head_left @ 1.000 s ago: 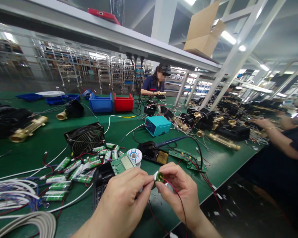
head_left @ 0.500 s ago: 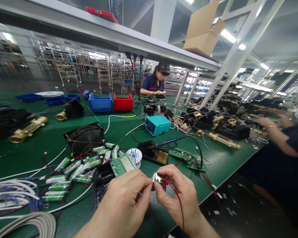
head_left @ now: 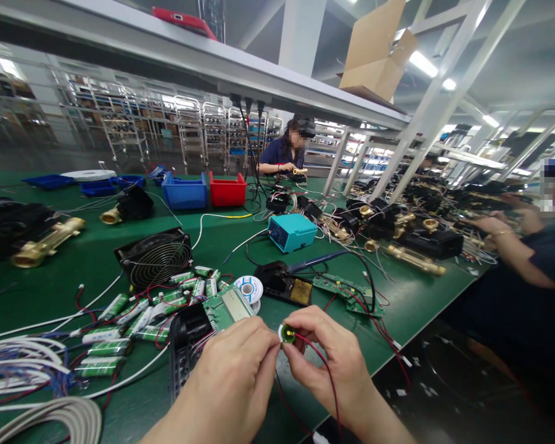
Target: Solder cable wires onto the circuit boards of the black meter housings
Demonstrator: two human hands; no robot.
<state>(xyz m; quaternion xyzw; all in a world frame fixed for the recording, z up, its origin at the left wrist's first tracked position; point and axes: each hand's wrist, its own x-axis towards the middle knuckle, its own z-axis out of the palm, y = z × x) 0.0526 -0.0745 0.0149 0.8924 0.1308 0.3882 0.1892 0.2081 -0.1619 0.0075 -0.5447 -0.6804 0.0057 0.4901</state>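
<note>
Between the thumb and fingers of my right hand (head_left: 333,364) sits a small battery (head_left: 287,333), its round green end facing me. A red wire (head_left: 324,361) runs from that end down over my right palm. My left hand (head_left: 234,370) is closed in a pinch at the white edge of the battery, its fingertips meeting those of the right hand. Beyond my left hand lies a green circuit board with a display (head_left: 229,308), resting by a black housing (head_left: 185,336). Several green-and-white batteries (head_left: 104,347) with red leads are spread to the left.
A solder spool (head_left: 248,290), a soldering iron stand (head_left: 277,285) and a teal soldering station (head_left: 292,233) stand ahead. Further left are a black fan (head_left: 155,259) and white cable bundles (head_left: 23,364). Brass-fitted black units (head_left: 425,243) crowd the right, where a co-worker (head_left: 536,253) works.
The battery has turned in my fingers, so its green end with the red wire now faces me instead of its shiny side. Both hands stay together in nearly the same place.
</note>
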